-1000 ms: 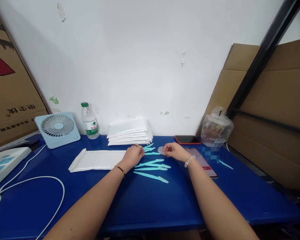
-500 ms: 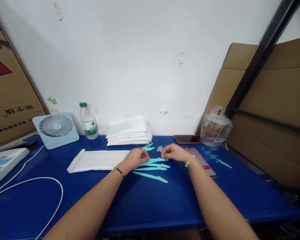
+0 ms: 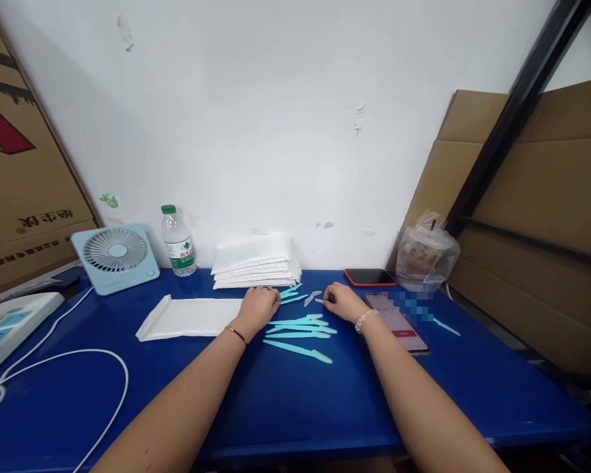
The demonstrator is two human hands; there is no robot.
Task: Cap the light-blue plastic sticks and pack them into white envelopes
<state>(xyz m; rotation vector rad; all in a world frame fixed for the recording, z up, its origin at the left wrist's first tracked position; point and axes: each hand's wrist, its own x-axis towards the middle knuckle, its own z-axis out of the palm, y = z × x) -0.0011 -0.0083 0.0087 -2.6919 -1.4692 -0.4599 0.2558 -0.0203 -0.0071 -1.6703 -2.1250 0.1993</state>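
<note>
My left hand (image 3: 261, 307) is closed at the near ends of a small far group of turquoise eyebrow razors (image 3: 291, 294), its fingertips seemingly pinching one handle. Across from it, my right hand (image 3: 345, 302) has its fingers curled together on a small translucent blade cap (image 3: 320, 301). Another translucent cap (image 3: 309, 299) lies on the table between both hands. Several more turquoise razors (image 3: 300, 334) are spread in a loose row nearer to me, their blade ends pointing right. Left of my left hand lies a white padded envelope (image 3: 192, 316), partly covered by that hand.
White padded envelopes (image 3: 251, 263) are stacked by the wall. A water bottle (image 3: 178, 243) and blue fan (image 3: 117, 256) stand left, beside a power strip (image 3: 14, 322) with white cable. Right are two phones (image 3: 369, 277), a bagged drink cup (image 3: 426, 253) and another razor (image 3: 446, 326).
My left hand has shifted back and left, off the nearer razors to the far group. My right hand has come away from the razor tips to a cap. The view has tilted slightly.
</note>
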